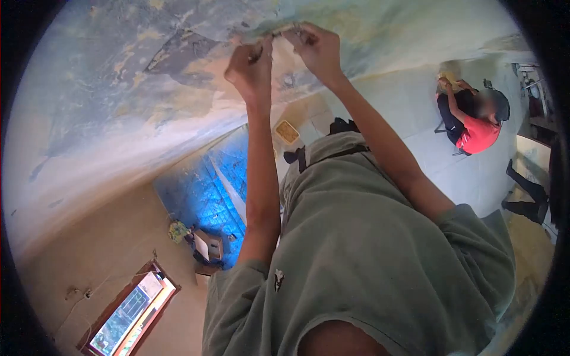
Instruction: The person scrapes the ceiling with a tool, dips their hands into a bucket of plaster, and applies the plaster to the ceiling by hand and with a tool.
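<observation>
So I'm watching this over the head cam, and the thing being worked on is a thin pale strip (pixel 287 28), right up at the patchy wall (pixel 178 65). The left hand (pixel 254 66) has its fingers bunched at the near end, and the right hand (pixel 316 50) looks to be pinching the other end (it's blurry, so I can't tell how firmly either one grips). The wall has grey, blue and cream blotches around them. Near that wall's lower edge is a yellowish tray (pixel 287 132), and a blue tarp (pixel 208 188) spreads beside the same edge. An open box (pixel 209 245) is farther from the wall. Well apart from it, a person in a red top (pixel 478 134) holds something yellowish.
</observation>
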The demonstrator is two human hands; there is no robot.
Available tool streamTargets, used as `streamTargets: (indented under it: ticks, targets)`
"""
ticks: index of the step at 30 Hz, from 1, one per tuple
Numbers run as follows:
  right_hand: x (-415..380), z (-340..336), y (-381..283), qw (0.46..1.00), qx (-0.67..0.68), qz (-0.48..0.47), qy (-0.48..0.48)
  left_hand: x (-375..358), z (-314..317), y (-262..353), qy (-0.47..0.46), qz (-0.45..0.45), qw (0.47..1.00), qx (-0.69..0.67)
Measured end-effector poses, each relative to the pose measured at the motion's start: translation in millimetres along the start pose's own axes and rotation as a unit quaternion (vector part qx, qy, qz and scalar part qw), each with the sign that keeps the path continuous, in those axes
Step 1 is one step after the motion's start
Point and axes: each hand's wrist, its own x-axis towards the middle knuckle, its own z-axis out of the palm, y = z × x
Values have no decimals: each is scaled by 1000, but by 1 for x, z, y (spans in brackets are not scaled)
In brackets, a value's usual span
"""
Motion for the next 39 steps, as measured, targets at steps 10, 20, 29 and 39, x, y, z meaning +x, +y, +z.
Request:
streamTargets:
  ticks: [10, 20, 29, 39]
  targets:
    - [3, 1, 8, 993, -98, -69, 3, 0, 3, 2, 13, 56, 998, -38]
    - [-2, -1, 0, 973, -195, -117, 30, -1, 0, 10, 6, 23, 999, -34]
    - [-13, 0, 45, 962, -231, -147, 16, -41, 36, -13, -54, -195, 978, -56]
    - [-5, -12, 37, 972, -172, -162, -12, -50, 48, -17, 25, -84, 996, -21]
